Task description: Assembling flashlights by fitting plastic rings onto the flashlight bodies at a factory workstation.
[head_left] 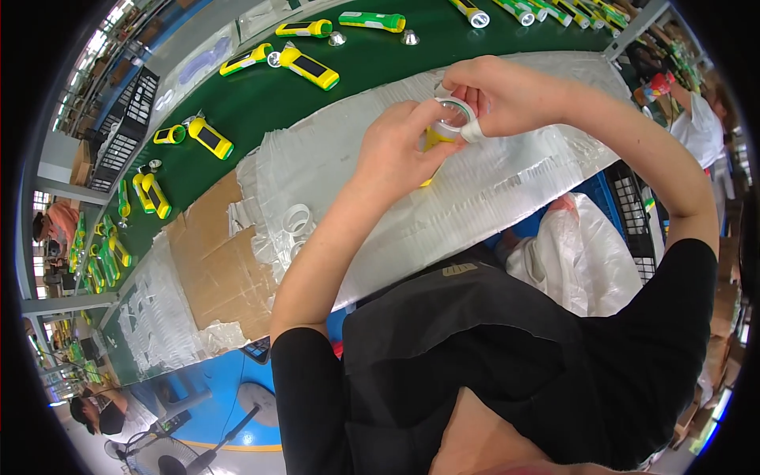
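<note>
Over the plastic-covered work surface, my left hand (pixel 392 150) is closed round a yellow flashlight (pixel 435 139). Its lens end points up toward me, with a white ring (pixel 473 111) at the rim. My right hand (pixel 507 96) has its fingers curled at this ring, gripping it from the far right side. A white wrap (pixel 473 131) covers a fingertip of that hand. Most of the flashlight's body is hidden by my left hand. Whether the ring sits fully on the flashlight, I cannot tell. Loose white rings (pixel 297 218) lie left of my left forearm.
Several yellow and green flashlights (pixel 310 68) lie along the green bench (pixel 261 103), beside small silver reflectors (pixel 409 37). Brown cardboard (pixel 218 253) covers the bench at left. A black crate (pixel 131 119) stands beyond it. White sacking (pixel 578 253) hangs near my right side. Other people sit farther off.
</note>
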`<state>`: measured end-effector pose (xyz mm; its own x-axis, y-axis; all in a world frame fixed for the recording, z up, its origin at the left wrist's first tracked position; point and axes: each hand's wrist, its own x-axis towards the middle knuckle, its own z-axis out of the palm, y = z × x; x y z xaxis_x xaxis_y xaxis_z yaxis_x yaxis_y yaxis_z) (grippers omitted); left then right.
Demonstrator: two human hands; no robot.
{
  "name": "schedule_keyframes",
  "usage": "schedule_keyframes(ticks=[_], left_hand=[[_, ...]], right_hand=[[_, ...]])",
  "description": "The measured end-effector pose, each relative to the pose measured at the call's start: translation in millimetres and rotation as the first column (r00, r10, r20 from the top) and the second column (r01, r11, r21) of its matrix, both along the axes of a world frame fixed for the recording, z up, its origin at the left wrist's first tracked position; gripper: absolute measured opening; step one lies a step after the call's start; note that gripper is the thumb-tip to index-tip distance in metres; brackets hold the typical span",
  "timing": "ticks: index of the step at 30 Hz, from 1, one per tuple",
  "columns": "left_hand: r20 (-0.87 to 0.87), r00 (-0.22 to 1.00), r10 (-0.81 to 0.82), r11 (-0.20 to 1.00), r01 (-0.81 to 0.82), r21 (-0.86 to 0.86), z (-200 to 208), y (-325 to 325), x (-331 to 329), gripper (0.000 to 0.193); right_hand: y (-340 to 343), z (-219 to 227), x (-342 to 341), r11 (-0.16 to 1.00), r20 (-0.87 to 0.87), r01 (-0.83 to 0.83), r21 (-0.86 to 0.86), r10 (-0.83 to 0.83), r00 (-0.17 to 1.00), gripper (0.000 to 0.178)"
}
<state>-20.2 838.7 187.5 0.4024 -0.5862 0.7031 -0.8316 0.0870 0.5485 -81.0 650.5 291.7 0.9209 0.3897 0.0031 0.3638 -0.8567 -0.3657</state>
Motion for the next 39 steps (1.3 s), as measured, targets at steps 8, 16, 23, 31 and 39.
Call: schedule_keyframes(ticks=[8, 16, 23, 31, 39], left_hand=[[0.105, 0.989, 0.106, 0.994, -0.106, -0.001, -1.3, -10.7, -3.0, 0.033], [0.045, 0.996, 0.071, 0.996, -0.073, 0.043, 1.5, -7.0, -1.7, 0.034], [0.118, 0.979, 0.164, 0.985, -0.169, 0.033, 3.5, -15.4, -8.5, 0.035], [0.077, 0.997, 0.029, 0.998, -0.025, -0.051, -2.3, -6.1, 3.6, 0.034], [0.045, 0.948, 0.316, 0.948, -0.313, -0.061, -2.5, -10.3, -10.2, 0.039]], right_hand=[[5.9, -11.5, -3.9, 0.973, 0.085, 0.229, -0.038, -0.225, 0.971, 0.046], [-6.1, -15.9, -0.9, 0.994, 0.109, 0.112, 0.009, -0.112, 0.988, 0.055], [8.5, -16.9, 2.6, 0.961, 0.225, 0.184, -0.206, -0.136, 0.965, 0.04], [13.5, -31.0, 8.3, 0.984, 0.337, -0.034, -0.176, 0.093, 0.937, 0.031], [36.8, -8.8, 9.4, 0.883, 0.204, 0.261, -0.391, -0.194, 0.96, 0.033]])
